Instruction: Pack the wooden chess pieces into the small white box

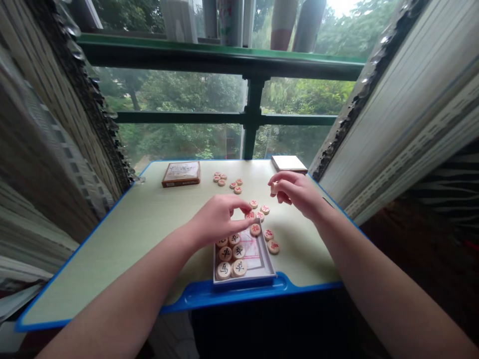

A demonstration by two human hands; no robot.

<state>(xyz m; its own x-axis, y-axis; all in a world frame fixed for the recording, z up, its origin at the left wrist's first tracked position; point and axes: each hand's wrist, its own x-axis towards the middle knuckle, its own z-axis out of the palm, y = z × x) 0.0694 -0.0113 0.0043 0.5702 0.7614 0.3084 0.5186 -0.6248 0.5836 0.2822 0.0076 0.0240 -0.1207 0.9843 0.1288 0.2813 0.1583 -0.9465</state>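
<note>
Gripping a round, red-marked wooden disc (250,216) at the white rectangular tray's (266,264) far end, my left hand (215,219) likely takes its rim to leave the face readable, while my right hand (295,192) pinches a small pale round disc (274,188).

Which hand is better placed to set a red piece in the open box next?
Likely the left hand: its fingers frame a red piece at the far edge of the open box. The right hand is farther off, raised above the table.

Head view: forward, down over table (149,214), window (183,94).
</note>
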